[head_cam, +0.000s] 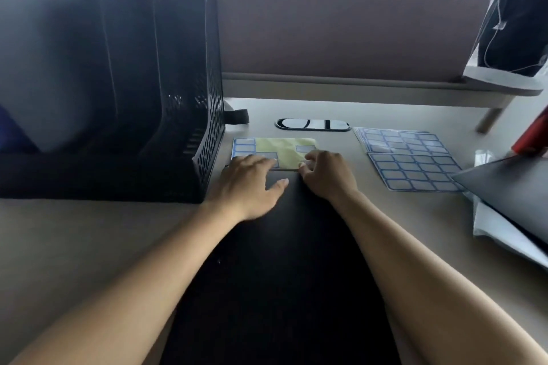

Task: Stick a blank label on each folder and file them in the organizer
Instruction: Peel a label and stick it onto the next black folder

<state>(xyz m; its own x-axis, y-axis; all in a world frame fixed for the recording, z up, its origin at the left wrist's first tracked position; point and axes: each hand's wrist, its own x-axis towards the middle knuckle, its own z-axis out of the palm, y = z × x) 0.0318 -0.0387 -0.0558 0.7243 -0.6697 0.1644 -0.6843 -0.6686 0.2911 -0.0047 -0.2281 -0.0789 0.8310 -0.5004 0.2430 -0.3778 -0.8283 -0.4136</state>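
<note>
A black folder (284,261) lies flat on the desk in front of me, running from the near edge to the middle. Just beyond its far edge lies a partly used label sheet (281,147), yellow backing showing with a few blue-bordered labels left. My left hand (249,184) rests flat, fingers on the sheet's near left part and palm over the folder's far edge. My right hand (326,175) has its fingers curled at the sheet's near right edge; whether they pinch a label is hidden. The black mesh organizer (189,133) stands at the left.
Full label sheets (412,157) lie to the right on the desk. More dark folders and white papers (510,195) are stacked at the right edge. A cable port (312,124) sits in the desk behind the sheet. A brown divider panel (326,27) closes the back.
</note>
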